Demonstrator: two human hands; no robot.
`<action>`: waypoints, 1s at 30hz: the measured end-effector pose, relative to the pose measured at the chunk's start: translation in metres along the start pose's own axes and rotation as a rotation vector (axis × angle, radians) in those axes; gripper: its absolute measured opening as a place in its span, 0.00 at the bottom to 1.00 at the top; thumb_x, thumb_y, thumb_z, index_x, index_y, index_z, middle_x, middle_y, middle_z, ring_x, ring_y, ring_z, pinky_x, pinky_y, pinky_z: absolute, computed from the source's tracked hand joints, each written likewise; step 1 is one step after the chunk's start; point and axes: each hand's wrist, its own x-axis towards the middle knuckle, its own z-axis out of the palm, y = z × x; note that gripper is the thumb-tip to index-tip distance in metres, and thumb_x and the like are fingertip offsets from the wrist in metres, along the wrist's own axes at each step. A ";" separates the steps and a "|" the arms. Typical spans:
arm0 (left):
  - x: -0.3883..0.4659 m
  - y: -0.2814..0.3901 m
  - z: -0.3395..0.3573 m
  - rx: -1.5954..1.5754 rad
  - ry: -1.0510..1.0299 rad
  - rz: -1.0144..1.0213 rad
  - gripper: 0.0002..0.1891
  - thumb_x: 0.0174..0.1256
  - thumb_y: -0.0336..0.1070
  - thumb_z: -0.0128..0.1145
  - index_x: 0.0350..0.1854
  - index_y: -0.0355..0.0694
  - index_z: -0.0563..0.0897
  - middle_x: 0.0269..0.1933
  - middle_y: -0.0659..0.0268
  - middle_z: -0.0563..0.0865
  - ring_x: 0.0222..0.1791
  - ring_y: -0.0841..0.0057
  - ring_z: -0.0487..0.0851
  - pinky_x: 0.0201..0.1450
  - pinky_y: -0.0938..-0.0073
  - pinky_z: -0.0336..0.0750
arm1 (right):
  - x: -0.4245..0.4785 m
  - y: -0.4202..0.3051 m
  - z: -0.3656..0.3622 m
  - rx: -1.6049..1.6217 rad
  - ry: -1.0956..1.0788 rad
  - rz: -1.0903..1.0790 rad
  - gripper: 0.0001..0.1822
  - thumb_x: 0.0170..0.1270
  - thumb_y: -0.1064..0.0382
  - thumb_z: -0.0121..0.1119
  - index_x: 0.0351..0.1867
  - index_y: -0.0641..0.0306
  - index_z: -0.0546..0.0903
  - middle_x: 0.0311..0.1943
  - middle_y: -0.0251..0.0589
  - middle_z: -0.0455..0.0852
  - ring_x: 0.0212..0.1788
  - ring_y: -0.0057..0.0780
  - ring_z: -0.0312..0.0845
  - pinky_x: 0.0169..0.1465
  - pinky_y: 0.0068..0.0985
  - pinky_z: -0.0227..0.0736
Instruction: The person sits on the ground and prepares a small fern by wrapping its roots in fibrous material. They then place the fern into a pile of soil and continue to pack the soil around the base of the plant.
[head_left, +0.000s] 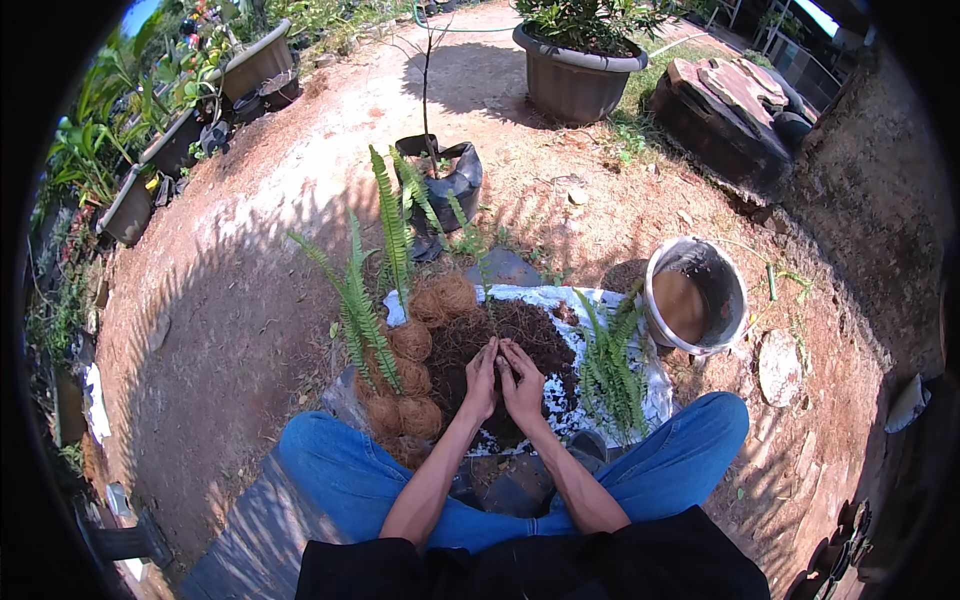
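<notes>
My left hand (481, 381) and my right hand (521, 379) are cupped together, fingertips nearly meeting, above a heap of dark soil (457, 352) on a white sheet (656, 382). A thin fern plant (486, 274) rises from between my fingertips. My palms hide its base and whatever surrounds it. To the left of my hands sit several balls wrapped in brown coconut fibre (412, 341), some with tall fern fronds (360, 322) standing out of them. A bunch of loose green ferns (611, 367) lies on the sheet to the right.
A bucket (660, 251) of brown water stands to the right, near a flat round stone (780, 367). Ahead are a black grow bag (461, 184) with a bare stem and a large potted shrub (577, 82). Planters (127, 210) line the left; a wall (885, 195) bounds the right.
</notes>
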 end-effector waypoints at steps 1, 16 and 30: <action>0.000 0.000 0.000 0.013 0.013 -0.005 0.14 0.72 0.41 0.53 0.50 0.35 0.80 0.49 0.64 0.83 0.50 0.80 0.79 0.54 0.76 0.72 | -0.001 -0.001 0.000 -0.028 -0.015 -0.023 0.17 0.67 0.64 0.57 0.56 0.66 0.79 0.57 0.51 0.79 0.62 0.42 0.73 0.64 0.32 0.67; 0.000 -0.006 0.001 0.161 0.068 0.073 0.09 0.69 0.37 0.56 0.41 0.36 0.83 0.39 0.68 0.84 0.39 0.83 0.79 0.44 0.80 0.75 | -0.009 -0.017 0.007 -0.201 0.014 0.164 0.21 0.71 0.65 0.44 0.60 0.75 0.71 0.61 0.62 0.72 0.66 0.51 0.65 0.69 0.37 0.59; 0.000 -0.009 -0.001 0.213 0.125 0.130 0.08 0.69 0.34 0.56 0.40 0.35 0.83 0.40 0.67 0.85 0.40 0.84 0.79 0.44 0.80 0.74 | -0.014 -0.018 0.010 0.091 0.196 0.357 0.22 0.66 0.64 0.60 0.56 0.77 0.75 0.53 0.55 0.81 0.55 0.32 0.79 0.59 0.26 0.70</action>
